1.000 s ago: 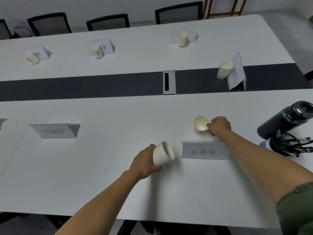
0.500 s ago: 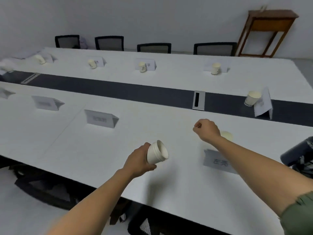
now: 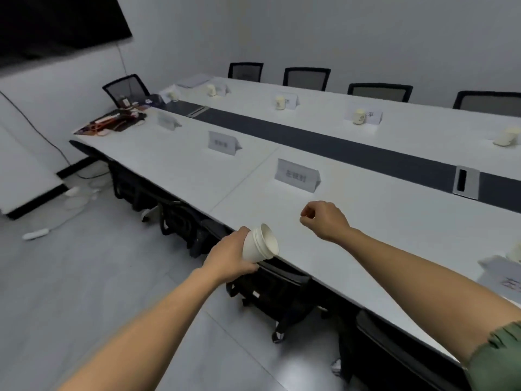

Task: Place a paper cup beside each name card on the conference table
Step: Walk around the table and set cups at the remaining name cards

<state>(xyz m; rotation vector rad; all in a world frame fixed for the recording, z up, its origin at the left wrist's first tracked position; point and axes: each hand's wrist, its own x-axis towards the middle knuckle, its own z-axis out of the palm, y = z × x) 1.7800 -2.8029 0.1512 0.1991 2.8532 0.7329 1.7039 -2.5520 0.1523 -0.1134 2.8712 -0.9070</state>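
My left hand (image 3: 231, 255) grips a stack of white paper cups (image 3: 260, 244) lying sideways, mouth to the right, over the near table edge. My right hand (image 3: 324, 220) hovers above the white conference table (image 3: 394, 221), fingers curled, holding nothing. Ahead of it stands a name card (image 3: 297, 179) with no cup beside it; two more bare cards (image 3: 222, 143) (image 3: 167, 119) follow to the left. At the right edge a cup (image 3: 514, 251) stands behind another name card (image 3: 504, 273). Cups (image 3: 359, 116) (image 3: 280, 103) (image 3: 211, 90) stand by the far-side cards.
Black chairs (image 3: 276, 294) are tucked under the near edge, more line the far side (image 3: 307, 78). A dark strip with a cable hatch (image 3: 465, 182) runs down the table's middle. Clutter (image 3: 112, 122) covers the far left end. Cables and a power strip (image 3: 36, 234) lie on the floor.
My view has swung left along the table. My right hand let go of the cup by the right name card and drew back. My left hand still carries the cup stack, now leftward.
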